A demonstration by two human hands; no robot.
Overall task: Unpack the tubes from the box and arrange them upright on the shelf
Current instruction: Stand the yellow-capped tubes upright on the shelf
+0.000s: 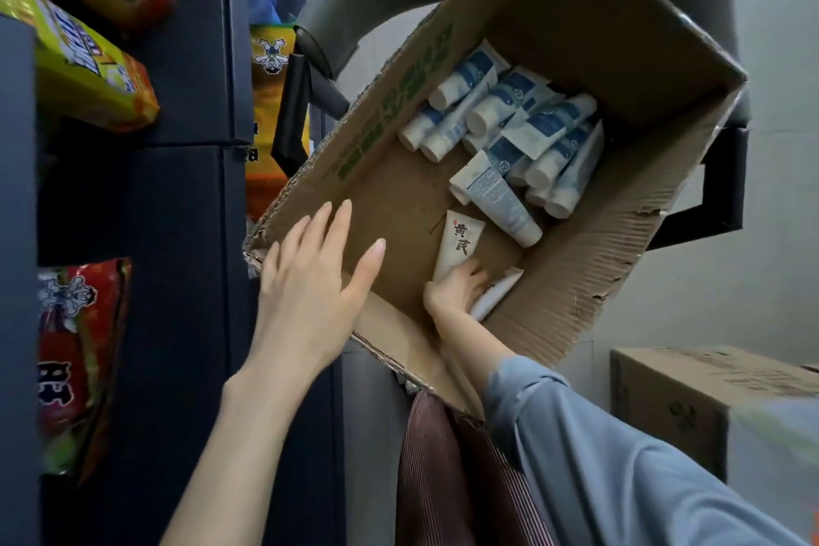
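- The cardboard box point(598, 270) stands open and tilted in the middle of the view, between the black armrests of a grey chair point(722, 186).
- The right hand point(454, 290) reaches down inside the box at its near corner. Its fingers are curled round the lower end of a cream tube point(461, 239) printed with dark characters.
- A second, plain white tube point(498, 293) lies just beside that hand and touches it; I cannot tell whether the hand holds this one too.
- The left hand point(310, 279) hovers over the near-left rim of the box, fingers straight and spread wide, holding nothing.
- A heap of blue-and-white tubes point(523, 120) lies on its side against the far wall of the box, caps mostly pointing to the near left.
- One more white tube point(496, 195) lies apart from the heap, text side up, between the heap and the cream tube.
- The dark shelf point(186, 213) rises along the left side; no tubes show on the part in view.
- The shelf carries a yellow snack bag point(84, 62) higher up and a red snack bag point(75, 359) lower down.
- The right arm wears a blue sleeve point(620, 457), while the left forearm is bare.
- A closed carton point(691, 395) sits at the lower right, well apart from the open box.
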